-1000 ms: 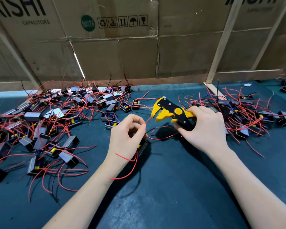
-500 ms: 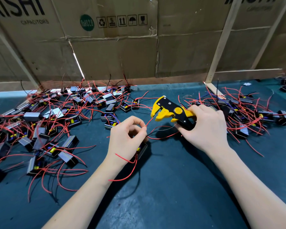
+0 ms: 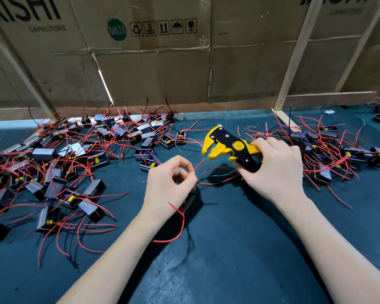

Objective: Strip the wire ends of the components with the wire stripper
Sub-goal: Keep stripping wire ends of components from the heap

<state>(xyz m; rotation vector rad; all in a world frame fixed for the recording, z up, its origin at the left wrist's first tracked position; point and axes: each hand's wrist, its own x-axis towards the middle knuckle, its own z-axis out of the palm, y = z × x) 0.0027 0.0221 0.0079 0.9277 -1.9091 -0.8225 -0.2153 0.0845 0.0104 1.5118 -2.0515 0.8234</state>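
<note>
A red wire [image 3: 198,165] is pinched by the left hand [image 3: 167,185], its tip just below the wire stripper [image 3: 227,148]. The stripper is gripped by the right hand [image 3: 274,170] above the dark green table [image 3: 239,249].

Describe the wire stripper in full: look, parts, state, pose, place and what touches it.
The wire stripper is a yellow and black hand tool, plastic by its look, with silvery rivets and a round yellow pivot. Its toothed jaws point left and stand apart. The right hand grips its handles, holding it tilted above the dark green table. The thin red wire pinched by the left hand ends just short of the jaws, not yet between them.
</note>
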